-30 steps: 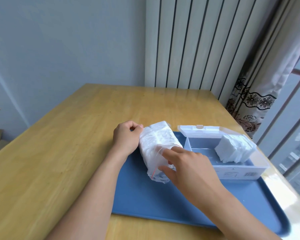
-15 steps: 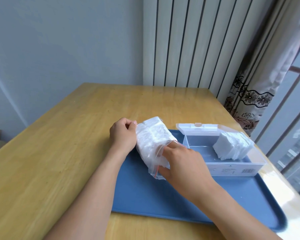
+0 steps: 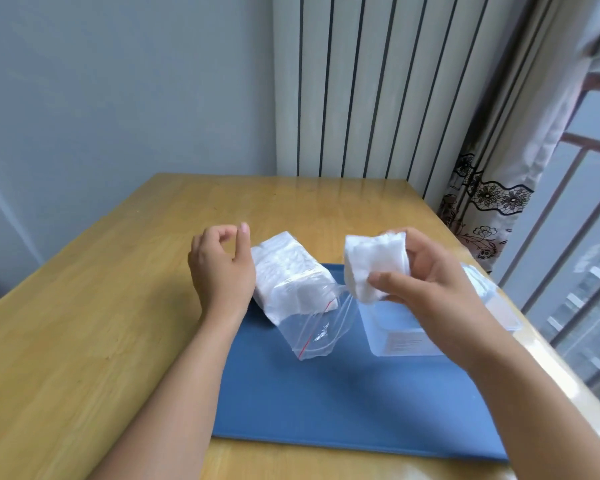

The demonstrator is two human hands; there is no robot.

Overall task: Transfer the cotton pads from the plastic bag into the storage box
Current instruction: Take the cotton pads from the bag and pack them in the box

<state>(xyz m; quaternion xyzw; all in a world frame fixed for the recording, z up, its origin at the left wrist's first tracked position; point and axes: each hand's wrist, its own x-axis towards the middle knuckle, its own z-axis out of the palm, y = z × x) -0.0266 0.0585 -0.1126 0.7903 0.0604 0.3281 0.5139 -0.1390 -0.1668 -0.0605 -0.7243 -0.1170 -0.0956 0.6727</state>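
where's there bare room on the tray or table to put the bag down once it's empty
The near half of the blue tray, in front of the plastic bag and storage box, is bare. So is the wooden table left of the left hand, and its far end toward the radiator. The tray's far right is crowded: box, bag, and the right hand holding cotton pads.

Showing: two hands, left hand (image 3: 220,268) and right hand (image 3: 430,285); one plastic bag (image 3: 298,299); one storage box (image 3: 406,336); one blue tray (image 3: 343,403); one held bunch of cotton pads (image 3: 374,268), individual pads uncountable.
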